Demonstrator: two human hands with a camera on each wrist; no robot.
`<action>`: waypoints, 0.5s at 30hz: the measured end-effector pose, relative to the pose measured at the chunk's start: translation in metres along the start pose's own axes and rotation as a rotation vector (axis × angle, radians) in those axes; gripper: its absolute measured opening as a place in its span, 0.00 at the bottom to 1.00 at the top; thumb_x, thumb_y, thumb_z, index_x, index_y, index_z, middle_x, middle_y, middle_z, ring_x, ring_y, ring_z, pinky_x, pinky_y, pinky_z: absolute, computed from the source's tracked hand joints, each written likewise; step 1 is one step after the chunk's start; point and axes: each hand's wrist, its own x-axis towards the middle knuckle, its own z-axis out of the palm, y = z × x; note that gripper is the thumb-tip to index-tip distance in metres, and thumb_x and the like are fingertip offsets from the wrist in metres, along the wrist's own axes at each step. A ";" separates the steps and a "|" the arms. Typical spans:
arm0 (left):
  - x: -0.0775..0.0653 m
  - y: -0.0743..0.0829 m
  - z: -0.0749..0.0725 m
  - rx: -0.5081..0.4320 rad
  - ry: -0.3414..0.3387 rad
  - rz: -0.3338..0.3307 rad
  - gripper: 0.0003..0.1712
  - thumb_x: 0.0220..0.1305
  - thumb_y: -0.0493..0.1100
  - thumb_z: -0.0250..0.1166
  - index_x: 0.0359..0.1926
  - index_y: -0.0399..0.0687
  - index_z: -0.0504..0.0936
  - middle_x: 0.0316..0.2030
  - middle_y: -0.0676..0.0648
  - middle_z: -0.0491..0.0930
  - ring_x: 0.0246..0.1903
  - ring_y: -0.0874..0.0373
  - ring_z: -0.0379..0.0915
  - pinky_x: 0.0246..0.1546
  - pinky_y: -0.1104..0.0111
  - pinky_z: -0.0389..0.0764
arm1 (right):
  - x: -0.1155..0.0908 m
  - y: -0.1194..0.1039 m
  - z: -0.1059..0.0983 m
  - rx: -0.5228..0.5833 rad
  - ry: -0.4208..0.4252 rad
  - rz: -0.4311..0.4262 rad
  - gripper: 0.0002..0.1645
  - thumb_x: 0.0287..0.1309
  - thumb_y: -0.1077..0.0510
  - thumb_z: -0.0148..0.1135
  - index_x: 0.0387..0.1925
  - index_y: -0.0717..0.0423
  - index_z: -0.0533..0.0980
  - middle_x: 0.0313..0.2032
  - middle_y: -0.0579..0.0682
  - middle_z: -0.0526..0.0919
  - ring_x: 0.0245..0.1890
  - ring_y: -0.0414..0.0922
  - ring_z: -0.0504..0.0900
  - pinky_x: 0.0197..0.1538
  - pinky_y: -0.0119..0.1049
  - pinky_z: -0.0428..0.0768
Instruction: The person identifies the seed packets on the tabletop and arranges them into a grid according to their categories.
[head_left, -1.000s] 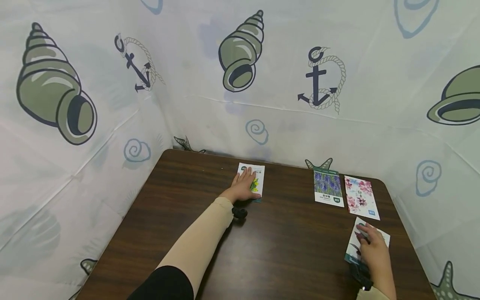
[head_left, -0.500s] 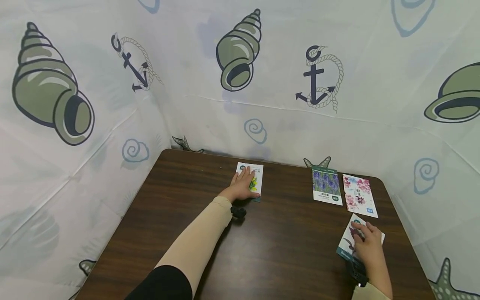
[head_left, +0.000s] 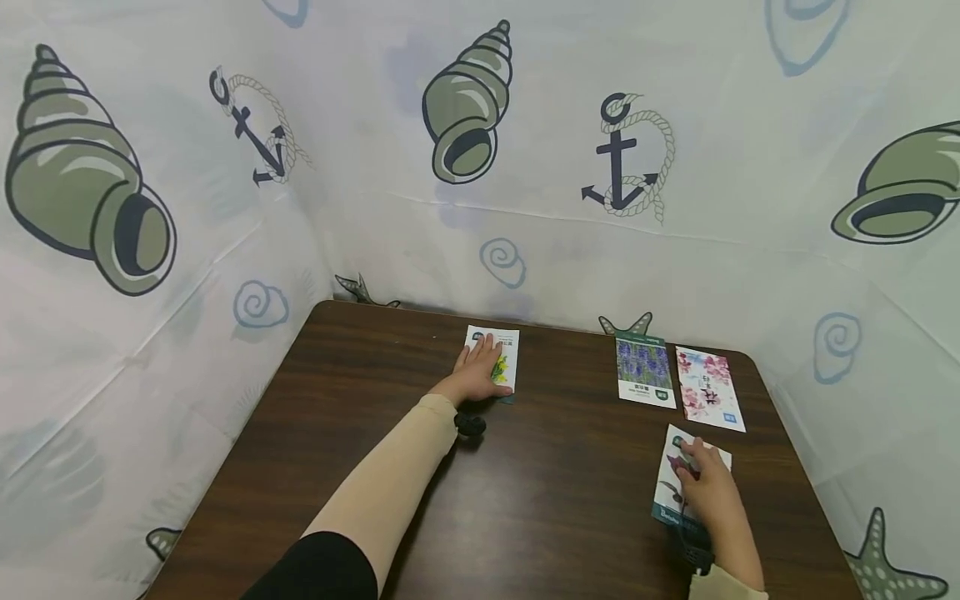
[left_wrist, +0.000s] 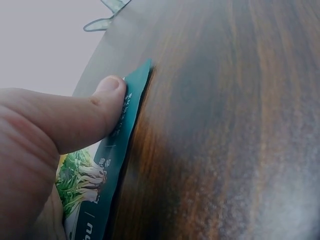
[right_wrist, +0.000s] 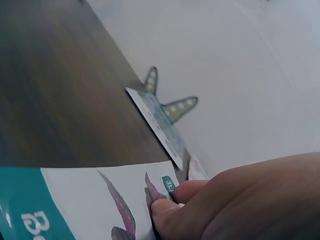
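Far back on the table, my left hand lies flat with spread fingers over a white seed packet with a yellow flower picture. In the left wrist view, the thumb rests along the packet's dark green end band. My right hand, at the right side, pinches another white seed packet that has purple plant pictures and a teal end. The right wrist view shows thumb and finger closed on this packet by its small green logo, fingertips partly hidden.
A packet with purple flowers and a pink blossom packet lie side by side at the back right. The dark wooden table ends against a white printed curtain behind and on both sides.
My right hand has moved left with the packet with purple plant pictures, which now lies below the purple-flower packet. My left hand stays on its packet; the head view has shifted slightly.
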 end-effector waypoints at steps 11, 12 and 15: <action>-0.001 -0.002 0.000 0.013 0.013 0.016 0.65 0.73 0.65 0.70 0.90 0.51 0.37 0.88 0.46 0.21 0.88 0.49 0.14 0.86 0.48 0.19 | -0.012 -0.020 0.016 0.020 -0.053 -0.052 0.39 0.79 0.60 0.59 0.85 0.59 0.60 0.86 0.70 0.42 0.86 0.74 0.35 0.78 0.82 0.44; -0.001 -0.002 0.001 0.013 0.017 0.018 0.65 0.73 0.65 0.70 0.90 0.51 0.37 0.88 0.46 0.22 0.88 0.49 0.14 0.86 0.48 0.20 | -0.013 -0.022 0.017 0.016 -0.056 -0.057 0.39 0.78 0.60 0.59 0.84 0.59 0.61 0.86 0.70 0.43 0.86 0.74 0.36 0.78 0.82 0.44; 0.000 -0.002 0.001 0.006 0.017 0.019 0.66 0.72 0.65 0.71 0.90 0.51 0.37 0.88 0.46 0.22 0.88 0.49 0.14 0.87 0.48 0.20 | -0.015 -0.028 0.020 0.002 -0.070 -0.069 0.39 0.78 0.59 0.60 0.84 0.60 0.62 0.86 0.70 0.44 0.86 0.74 0.36 0.78 0.81 0.44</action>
